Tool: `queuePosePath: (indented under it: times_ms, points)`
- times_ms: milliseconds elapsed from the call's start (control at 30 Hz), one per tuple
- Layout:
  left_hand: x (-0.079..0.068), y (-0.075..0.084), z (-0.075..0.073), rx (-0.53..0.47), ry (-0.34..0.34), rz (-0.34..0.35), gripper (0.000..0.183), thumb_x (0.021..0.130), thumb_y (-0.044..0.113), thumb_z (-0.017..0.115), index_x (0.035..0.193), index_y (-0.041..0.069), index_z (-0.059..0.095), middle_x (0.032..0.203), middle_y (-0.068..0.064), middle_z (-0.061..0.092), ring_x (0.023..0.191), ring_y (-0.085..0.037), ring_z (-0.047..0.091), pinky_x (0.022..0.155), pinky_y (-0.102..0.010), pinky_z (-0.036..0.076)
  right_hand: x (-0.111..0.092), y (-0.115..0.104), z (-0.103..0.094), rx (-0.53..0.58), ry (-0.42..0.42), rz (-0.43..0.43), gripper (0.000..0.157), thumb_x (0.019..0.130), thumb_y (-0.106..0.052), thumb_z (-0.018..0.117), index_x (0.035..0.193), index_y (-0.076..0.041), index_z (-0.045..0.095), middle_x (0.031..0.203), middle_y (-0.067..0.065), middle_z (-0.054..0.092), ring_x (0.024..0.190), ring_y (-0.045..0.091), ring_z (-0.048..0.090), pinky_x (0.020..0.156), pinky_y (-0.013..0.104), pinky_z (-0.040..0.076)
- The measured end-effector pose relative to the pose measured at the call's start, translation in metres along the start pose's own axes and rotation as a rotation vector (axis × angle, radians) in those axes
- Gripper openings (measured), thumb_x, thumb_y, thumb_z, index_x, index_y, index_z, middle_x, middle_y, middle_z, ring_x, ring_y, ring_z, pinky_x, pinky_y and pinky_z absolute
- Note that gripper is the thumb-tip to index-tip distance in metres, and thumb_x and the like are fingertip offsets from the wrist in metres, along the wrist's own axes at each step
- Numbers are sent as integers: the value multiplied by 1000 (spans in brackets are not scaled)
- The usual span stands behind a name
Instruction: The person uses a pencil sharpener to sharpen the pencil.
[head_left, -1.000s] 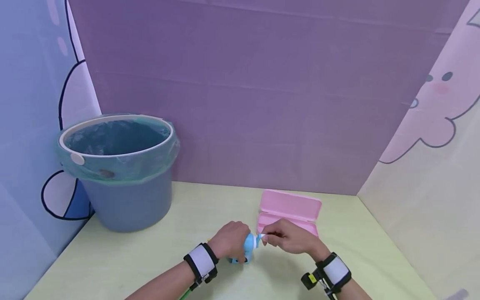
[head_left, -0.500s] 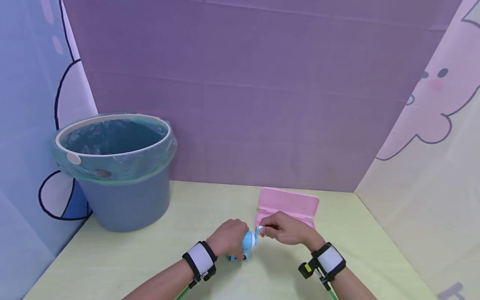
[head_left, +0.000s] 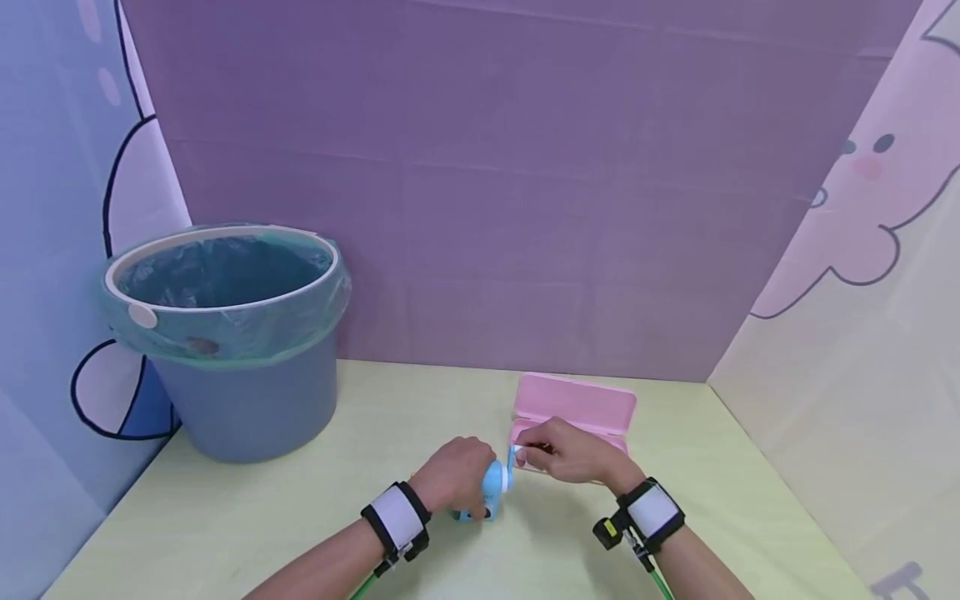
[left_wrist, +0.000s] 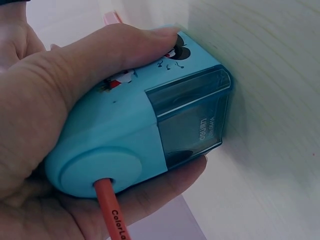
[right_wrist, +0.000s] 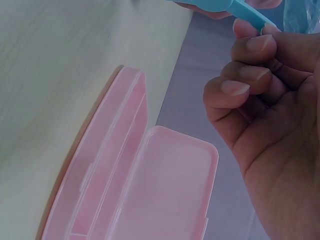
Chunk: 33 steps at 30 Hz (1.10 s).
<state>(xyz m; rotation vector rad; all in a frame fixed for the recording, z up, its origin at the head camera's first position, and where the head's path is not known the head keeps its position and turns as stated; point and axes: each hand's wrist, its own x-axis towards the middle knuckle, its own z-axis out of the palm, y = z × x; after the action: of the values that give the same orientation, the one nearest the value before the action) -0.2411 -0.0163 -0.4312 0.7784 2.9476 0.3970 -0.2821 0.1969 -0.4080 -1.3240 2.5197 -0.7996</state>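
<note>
A light blue crank pencil sharpener (left_wrist: 107, 127) with a smoky clear shavings drawer (left_wrist: 192, 125) is gripped by my left hand (head_left: 453, 477), thumb along one side and fingers on the other. A red pencil (left_wrist: 113, 212) sticks out of the hole in its round front. On the opposite end, my right hand (head_left: 568, 450) pinches the end of the blue crank (right_wrist: 254, 15) between thumb and curled forefinger, which largely cover the knob. In the head view, the crank arm points upward and the sharpener is held low over the table.
Behind my right hand lies a pink pencil case (head_left: 573, 400), lid open. A blue-grey bucket (head_left: 247, 408) lined with a green bag stands at the left. A purple backdrop (head_left: 480, 208) rises along the table's (head_left: 300, 517) back edge.
My right hand has risen slightly and the crank has swung to a more upright angle. My left hand keeps its grip on the sharpener. The head view has shifted a little.
</note>
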Motion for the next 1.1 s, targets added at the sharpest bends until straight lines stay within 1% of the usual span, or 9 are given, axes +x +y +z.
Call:
queuePosePath:
  times_ms: [100, 300, 367, 467, 567, 667, 833, 933, 1100]
  points:
    - [0, 0, -1, 2, 2, -4, 48, 55, 27, 95, 90, 12, 66, 78, 5, 60, 70, -11, 54, 68, -28, 51, 2, 2, 0, -15, 2, -12, 25, 99, -12, 54, 78, -23, 59, 61, -12, 38, 54, -1, 37, 52, 17, 31]
    - [0, 0, -1, 2, -2, 7, 49, 56, 27, 95, 93, 11, 66, 80, 4, 61, 72, -11, 54, 69, -29, 51, 3, 5, 1, -39, 10, -5, 23, 98, -8, 53, 84, -23, 63, 63, -13, 42, 54, -2, 38, 52, 16, 32]
    - [0, 0, -1, 0, -7, 6, 49, 56, 27, 95, 93, 11, 66, 80, 4, 61, 71, -11, 55, 69, -29, 52, 5, 5, 1, -61, 5, -27, 23, 98, -7, 52, 84, -22, 62, 64, -14, 41, 54, -2, 38, 52, 16, 32]
    - [-1, -1, -2, 0, -6, 5, 49, 56, 26, 95, 93, 11, 66, 81, 3, 61, 72, -11, 55, 69, -29, 52, 9, 6, 2, -124, 11, -68, 23, 98, -6, 52, 82, -21, 59, 64, -14, 39, 55, -2, 37, 53, 15, 32]
    - [0, -2, -2, -3, -1, 9, 49, 56, 26, 95, 94, 10, 66, 81, 3, 61, 72, -12, 56, 70, -30, 53, 12, 8, 3, -157, 24, -81, 24, 97, -4, 51, 80, -20, 57, 64, -14, 38, 55, -2, 36, 53, 15, 32]
    - [0, -2, 0, -8, -3, 24, 48, 57, 25, 94, 93, 10, 66, 80, 3, 60, 71, -11, 55, 68, -29, 52, 13, 14, 9, -157, 19, -72, 22, 96, -2, 51, 79, -14, 59, 65, -13, 38, 55, -2, 36, 54, 15, 32]
    - [-1, -1, 6, -13, -9, 33, 46, 57, 26, 94, 91, 12, 66, 78, 5, 58, 69, -10, 53, 66, -26, 50, 12, 25, 21, -150, -32, -43, 19, 97, -5, 52, 83, -2, 63, 65, -12, 39, 55, -1, 36, 54, 15, 32]
    - [-1, 0, 7, -19, -15, 21, 47, 57, 27, 94, 91, 12, 66, 78, 5, 58, 69, -10, 52, 66, -26, 50, 12, 28, 25, -149, -53, -29, 20, 98, -8, 53, 84, -1, 64, 64, -12, 39, 55, -2, 37, 53, 15, 32]
    - [0, -2, 4, -20, -3, 18, 48, 56, 27, 95, 92, 12, 67, 79, 5, 59, 69, -10, 54, 67, -27, 51, 15, 27, 23, -144, -43, -13, 20, 99, -10, 53, 85, -2, 64, 65, -11, 42, 55, 0, 39, 54, 16, 33]
